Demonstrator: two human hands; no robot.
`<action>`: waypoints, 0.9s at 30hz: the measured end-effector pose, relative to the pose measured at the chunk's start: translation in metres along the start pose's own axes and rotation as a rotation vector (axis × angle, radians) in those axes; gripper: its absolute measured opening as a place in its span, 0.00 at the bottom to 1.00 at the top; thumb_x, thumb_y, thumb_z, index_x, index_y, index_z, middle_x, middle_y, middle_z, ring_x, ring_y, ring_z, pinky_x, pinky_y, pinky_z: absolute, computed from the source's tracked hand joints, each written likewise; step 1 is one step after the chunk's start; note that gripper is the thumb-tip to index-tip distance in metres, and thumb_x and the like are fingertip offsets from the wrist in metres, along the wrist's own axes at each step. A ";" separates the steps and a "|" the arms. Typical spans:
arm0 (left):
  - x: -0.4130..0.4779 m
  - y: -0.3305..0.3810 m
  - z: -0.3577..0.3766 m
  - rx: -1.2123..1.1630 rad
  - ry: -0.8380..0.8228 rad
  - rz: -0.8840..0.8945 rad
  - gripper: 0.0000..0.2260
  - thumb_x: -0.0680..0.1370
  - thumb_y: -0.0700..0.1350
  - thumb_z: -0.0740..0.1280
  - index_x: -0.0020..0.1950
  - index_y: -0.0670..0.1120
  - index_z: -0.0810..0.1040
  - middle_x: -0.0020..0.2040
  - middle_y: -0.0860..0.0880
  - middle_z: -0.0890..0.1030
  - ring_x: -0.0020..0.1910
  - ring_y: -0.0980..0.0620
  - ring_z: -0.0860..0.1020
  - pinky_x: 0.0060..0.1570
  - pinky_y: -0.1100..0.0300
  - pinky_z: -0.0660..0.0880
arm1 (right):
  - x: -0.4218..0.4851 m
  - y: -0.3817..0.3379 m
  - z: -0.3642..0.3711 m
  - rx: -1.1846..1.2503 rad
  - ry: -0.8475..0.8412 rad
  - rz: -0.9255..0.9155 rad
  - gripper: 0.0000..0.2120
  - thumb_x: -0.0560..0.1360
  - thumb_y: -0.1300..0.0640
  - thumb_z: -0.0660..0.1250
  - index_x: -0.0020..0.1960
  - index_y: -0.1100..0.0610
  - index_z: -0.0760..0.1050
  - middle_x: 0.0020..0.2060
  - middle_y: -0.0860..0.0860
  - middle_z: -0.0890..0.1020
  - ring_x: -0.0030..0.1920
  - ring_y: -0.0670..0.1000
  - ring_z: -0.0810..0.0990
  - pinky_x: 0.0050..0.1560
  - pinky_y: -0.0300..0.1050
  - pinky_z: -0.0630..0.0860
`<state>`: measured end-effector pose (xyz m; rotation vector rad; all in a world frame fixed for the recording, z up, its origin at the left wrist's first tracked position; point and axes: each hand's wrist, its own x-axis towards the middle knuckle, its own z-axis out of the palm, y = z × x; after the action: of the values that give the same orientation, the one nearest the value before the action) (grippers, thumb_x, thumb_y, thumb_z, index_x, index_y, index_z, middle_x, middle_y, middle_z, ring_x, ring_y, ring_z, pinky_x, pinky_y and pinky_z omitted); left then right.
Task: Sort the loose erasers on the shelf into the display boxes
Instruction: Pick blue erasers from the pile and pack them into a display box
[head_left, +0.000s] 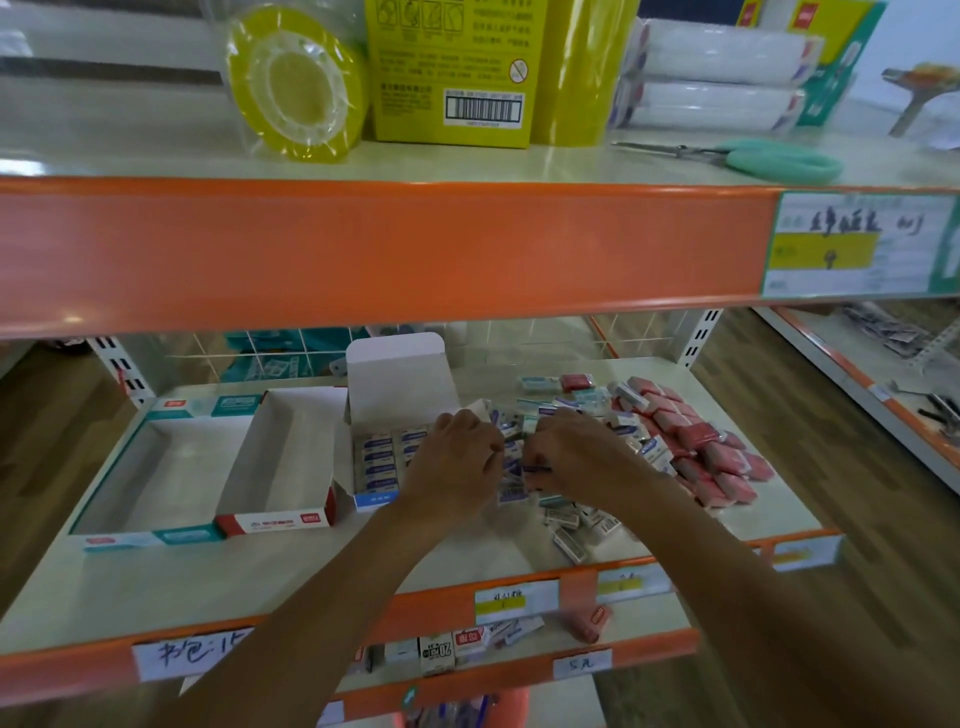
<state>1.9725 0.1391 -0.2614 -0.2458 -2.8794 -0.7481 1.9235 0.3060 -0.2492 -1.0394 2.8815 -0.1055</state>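
Fingers of the left hand (457, 460) and right hand (576, 457) curl round a row of erasers (511, 475) running front-to-back.

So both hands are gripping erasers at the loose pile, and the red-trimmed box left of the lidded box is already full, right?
No. The head view shows the red-trimmed box empty. The rest holds: left hand and right hand grip erasers at the loose pile.
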 end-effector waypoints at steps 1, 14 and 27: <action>-0.001 0.000 -0.001 -0.009 -0.001 -0.003 0.08 0.79 0.46 0.61 0.54 0.48 0.78 0.54 0.49 0.75 0.56 0.50 0.69 0.55 0.57 0.70 | -0.001 0.000 -0.002 0.025 0.002 0.012 0.06 0.71 0.50 0.72 0.44 0.52 0.81 0.38 0.47 0.75 0.42 0.49 0.71 0.43 0.45 0.71; -0.009 -0.023 -0.015 0.014 0.138 -0.047 0.07 0.79 0.46 0.62 0.52 0.47 0.79 0.54 0.49 0.77 0.54 0.53 0.72 0.51 0.66 0.66 | 0.012 -0.013 -0.027 0.673 0.262 0.129 0.03 0.75 0.59 0.70 0.48 0.53 0.78 0.38 0.43 0.80 0.38 0.39 0.79 0.38 0.29 0.73; -0.028 -0.054 -0.034 0.089 0.032 -0.140 0.12 0.80 0.49 0.60 0.60 0.48 0.76 0.59 0.48 0.78 0.56 0.51 0.77 0.60 0.55 0.75 | 0.050 -0.050 -0.026 0.457 0.006 0.080 0.03 0.71 0.60 0.72 0.42 0.53 0.80 0.35 0.43 0.80 0.37 0.42 0.79 0.34 0.33 0.69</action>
<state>1.9932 0.0723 -0.2626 -0.0213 -2.9139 -0.6366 1.9148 0.2365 -0.2209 -0.8333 2.6997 -0.7208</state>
